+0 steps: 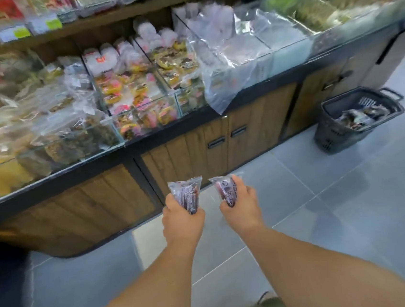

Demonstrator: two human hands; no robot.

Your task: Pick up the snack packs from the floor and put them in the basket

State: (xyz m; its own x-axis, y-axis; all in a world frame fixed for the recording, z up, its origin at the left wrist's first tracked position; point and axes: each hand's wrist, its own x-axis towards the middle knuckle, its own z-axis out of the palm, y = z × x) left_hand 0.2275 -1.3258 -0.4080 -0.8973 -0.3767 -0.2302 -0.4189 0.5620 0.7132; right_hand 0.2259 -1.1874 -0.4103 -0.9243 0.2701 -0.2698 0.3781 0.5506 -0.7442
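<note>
Midway, we judge. Left hand (183, 220) grips one snack pack (187, 195); right hand (240, 204) grips a second pack (226, 190), both held up off the floor (329, 227). The basket (358, 119), far right, already holds packs. We see none on the floor; these two need carrying over.

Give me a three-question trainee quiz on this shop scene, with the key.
1. True or false: the basket already has packs inside.
2. What does the left hand grip? A nothing; B a snack pack; C the basket's handle.
3. Fill in: the right hand grips a second snack pack; the basket stands on the ____.
Key: 1 true; 2 B; 3 floor.
</note>
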